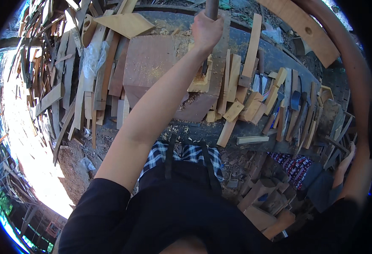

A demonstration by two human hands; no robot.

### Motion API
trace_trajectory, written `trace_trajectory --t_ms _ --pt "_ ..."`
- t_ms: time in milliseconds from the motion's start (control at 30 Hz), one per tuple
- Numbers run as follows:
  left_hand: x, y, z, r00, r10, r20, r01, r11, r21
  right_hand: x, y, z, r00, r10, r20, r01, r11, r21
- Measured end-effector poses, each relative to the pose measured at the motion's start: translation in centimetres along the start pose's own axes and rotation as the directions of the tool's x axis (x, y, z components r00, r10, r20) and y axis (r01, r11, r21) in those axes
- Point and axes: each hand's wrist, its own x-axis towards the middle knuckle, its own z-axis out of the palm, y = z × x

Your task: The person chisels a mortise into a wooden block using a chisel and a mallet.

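Left hand (pixel 207 33) clenched round a dark round-shafted tool (pixel 212 9), shaft sticking out above the fist; lower end of the tool is down at the pale wood block (pixel 200 88), which sits at the right part of a large brown block (pixel 146 63) on the dark bench (pixel 275 57); wood shavings (pixel 189 100) lie just beside the pale one; right arm (pixel 360 84) runs up the right side and out at the top, right hand out of frame, so can't tell its grip; long pale wooden piece (pixel 294 21) with a dark round spot shows near that arm; plastic sheet (pixel 94 59) lies on wood strips at left.
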Motion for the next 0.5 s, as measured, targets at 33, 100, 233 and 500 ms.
trace_trajectory --t_ms 33,100,233,500 --pt "-0.1 -0.1 0.0 1.000 -0.012 0.011 0.012 1.000 -0.008 -0.5 -0.1 0.4 1.000 0.010 0.003 -0.010 1.000 0.000" --pt "0.0 -0.2 0.0 1.000 -0.013 0.018 0.013 1.000 -0.008 -1.5 -0.5 1.3 0.997 0.057 -0.058 -0.053 0.996 0.068" --pt "0.0 -0.4 -0.1 1.000 -0.022 0.019 0.022 1.000 -0.002 -3.0 -1.0 0.9 0.968 -0.147 0.204 0.107 0.975 0.194" --pt "-0.2 -0.8 -0.4 0.999 0.008 0.033 -0.008 1.000 0.001 -2.0 -0.7 0.5 0.989 -0.043 0.142 0.038 0.999 0.039"
